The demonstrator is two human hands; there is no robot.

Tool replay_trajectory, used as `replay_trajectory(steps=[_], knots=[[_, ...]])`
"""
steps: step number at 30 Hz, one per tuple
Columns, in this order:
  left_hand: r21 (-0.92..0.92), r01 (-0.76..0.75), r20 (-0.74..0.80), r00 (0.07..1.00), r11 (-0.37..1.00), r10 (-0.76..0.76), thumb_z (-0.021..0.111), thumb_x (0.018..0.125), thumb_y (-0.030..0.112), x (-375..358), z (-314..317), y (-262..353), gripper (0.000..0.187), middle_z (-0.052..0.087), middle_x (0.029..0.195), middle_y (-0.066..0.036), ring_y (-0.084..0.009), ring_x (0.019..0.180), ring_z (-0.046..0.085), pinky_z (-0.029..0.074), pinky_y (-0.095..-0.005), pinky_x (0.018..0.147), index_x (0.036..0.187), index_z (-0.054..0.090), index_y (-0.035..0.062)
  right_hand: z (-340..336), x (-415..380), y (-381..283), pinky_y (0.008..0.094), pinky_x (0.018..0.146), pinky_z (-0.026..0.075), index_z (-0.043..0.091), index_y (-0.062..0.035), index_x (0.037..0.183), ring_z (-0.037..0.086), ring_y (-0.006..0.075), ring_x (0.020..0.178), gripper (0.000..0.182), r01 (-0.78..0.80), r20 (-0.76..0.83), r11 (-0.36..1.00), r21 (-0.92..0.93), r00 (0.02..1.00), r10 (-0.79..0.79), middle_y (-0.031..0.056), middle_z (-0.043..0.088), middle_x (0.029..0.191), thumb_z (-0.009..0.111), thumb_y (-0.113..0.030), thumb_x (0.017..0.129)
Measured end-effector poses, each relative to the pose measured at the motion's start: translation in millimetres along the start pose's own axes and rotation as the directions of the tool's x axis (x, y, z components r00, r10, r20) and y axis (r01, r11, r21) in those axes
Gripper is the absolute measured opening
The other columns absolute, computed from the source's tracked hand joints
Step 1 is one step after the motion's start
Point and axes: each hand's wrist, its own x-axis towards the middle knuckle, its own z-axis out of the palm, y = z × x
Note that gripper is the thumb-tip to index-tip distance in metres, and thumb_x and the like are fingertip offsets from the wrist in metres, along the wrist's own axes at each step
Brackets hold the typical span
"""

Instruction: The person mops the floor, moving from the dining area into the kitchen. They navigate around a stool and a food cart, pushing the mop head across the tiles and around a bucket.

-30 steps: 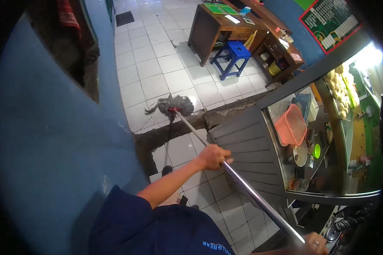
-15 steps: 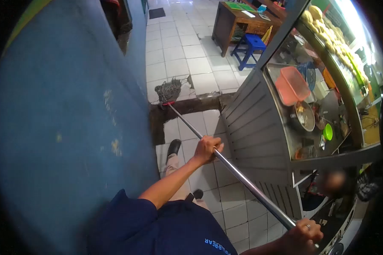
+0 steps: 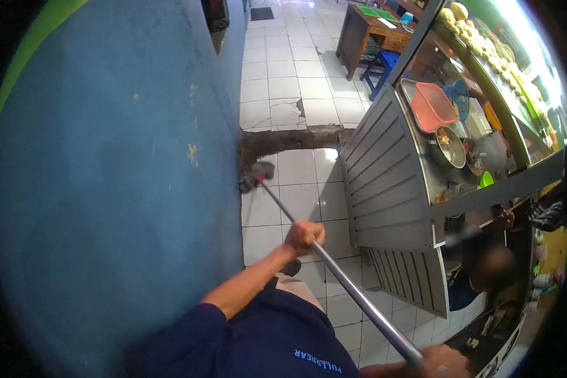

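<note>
Left hand [image 3: 305, 238] is curled closed in front, right hand [image 3: 445, 363] curled at the side.

One head-worn camera is looking forward and steeply down from beside the blue wall [image 3: 126, 176]. The left hand [image 3: 303, 238] and right hand [image 3: 444, 362] are showing close, right of the wall; the floor [image 3: 296, 205] is stretching along it, and the bench [image 3: 370, 39] is appearing well beyond.

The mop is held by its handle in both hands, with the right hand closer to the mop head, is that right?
Not quite: the head view shows the left hand closer to the mop head. The right hand is farther back along the mop handle. Both do hold it.
</note>
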Motion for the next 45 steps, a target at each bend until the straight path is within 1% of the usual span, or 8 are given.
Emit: replay_trajectory(steps=[8, 12, 18, 21, 24, 34, 41, 45], knots=[[0.090, 0.012, -0.131, 0.991, 0.996, 0.000, 0.067, 0.075, 0.015, -46, 18, 25, 0.020, 0.056, 0.060, -0.012, -0.0361, 0.063, 0.060, 0.047, -0.0462, 0.060, 0.063, 0.053, 0.0093, 36, -13, -39, 0.0302, 0.035, 0.024, 0.032, -0.0142, 0.063, 0.029, 0.0073, 0.037, 0.037, -0.368, 0.024, 0.763, -0.531, 0.894, 0.448, -0.0031, 0.035, 0.048, 0.058, -0.013, 0.089], [0.105, -0.057, -0.169, 0.983, 0.993, 0.074, 0.067, 0.077, 0.018, -104, 74, 117, 0.024, 0.055, 0.058, -0.009, -0.0339, 0.057, 0.059, 0.047, -0.0446, 0.054, 0.062, 0.051, 0.0116, 72, 0, -146, 0.0351, 0.055, 0.049, 0.038, -0.0164, 0.060, 0.053, 0.0092, 0.053, 0.046, -0.058, 0.000, 0.845, -0.532, 0.998, 0.069, -0.0025, 0.048, 0.054, 0.060, -0.028, 0.099], [0.126, -0.213, 0.021, 0.977, 0.969, 0.212, 0.070, 0.074, 0.024, -164, 97, 115, 0.020, 0.055, 0.059, -0.006, -0.0315, 0.053, 0.061, 0.049, -0.0447, 0.053, 0.068, 0.053, 0.0158, 106, -38, -186, 0.0416, 0.054, 0.047, 0.056, -0.0119, 0.065, 0.054, 0.0221, 0.054, 0.040, -0.076, 0.169, 0.978, -0.196, 0.980, 0.110, 0.0051, 0.049, 0.059, 0.063, -0.037, 0.096], [0.142, -0.130, -0.173, 0.973, 0.981, 0.154, 0.068, 0.076, 0.016, -157, 92, 52, 0.019, 0.054, 0.060, -0.011, -0.0341, 0.055, 0.058, 0.046, -0.0441, 0.051, 0.067, 0.052, 0.0111, 66, -131, -166, 0.0371, 0.046, 0.037, 0.047, -0.0096, 0.065, 0.039, 0.0190, 0.043, 0.034, 0.396, -0.008, 0.819, 0.416, 0.902, -0.432, 0.0061, 0.047, 0.057, 0.063, -0.028, 0.090], [0.166, 0.006, -0.202, 0.979, 0.986, 0.028, 0.064, 0.077, 0.009, -157, 81, 15, 0.018, 0.052, 0.062, -0.014, -0.0366, 0.063, 0.057, 0.045, -0.0461, 0.056, 0.066, 0.051, 0.0075, 97, -168, -109, 0.0313, 0.045, 0.027, 0.031, -0.0120, 0.062, 0.030, 0.0116, 0.041, 0.039, -0.478, -0.194, 0.606, -0.636, 0.859, 0.474, 0.0005, 0.041, 0.050, 0.061, -0.019, 0.084], [0.175, 0.033, -0.142, 0.990, 0.984, -0.008, 0.064, 0.078, 0.019, -254, 163, 235, 0.017, 0.052, 0.057, -0.010, -0.0312, 0.058, 0.060, 0.046, -0.0434, 0.053, 0.065, 0.053, 0.0143, 109, -54, -293, 0.0356, 0.046, 0.032, 0.047, -0.0059, 0.065, 0.041, 0.0196, 0.047, 0.028, -0.260, 0.015, 0.871, -0.417, 0.956, 0.292, 0.0049, 0.047, 0.058, 0.062, -0.014, 0.087], [0.324, 0.160, -0.269, 0.960, 0.932, -0.071, 0.062, 0.079, 0.019, -251, 161, 127, 0.019, 0.054, 0.065, -0.013, -0.0357, 0.067, 0.059, 0.046, -0.0472, 0.061, 0.066, 0.052, 0.0091, 84, -147, -317, 0.0388, 0.048, 0.035, 0.048, -0.0024, 0.065, 0.046, 0.0238, 0.050, 0.028, -0.571, -0.162, 0.327, -0.753, 0.643, 0.749, 0.0083, 0.048, 0.059, 0.060, -0.008, 0.090], [0.351, 0.244, -0.369, 0.924, 0.904, -0.106, 0.063, 0.083, 0.020, -250, 191, 102, 0.022, 0.059, 0.073, -0.015, -0.0380, 0.074, 0.059, 0.047, -0.0494, 0.070, 0.066, 0.055, 0.0088, 81, -201, -303, 0.0333, 0.044, 0.026, 0.042, -0.0045, 0.063, 0.038, 0.0176, 0.044, 0.029, -0.532, -0.282, 0.379, -0.757, 0.789, 0.545, 0.0066, 0.043, 0.056, 0.061, -0.010, 0.085]])
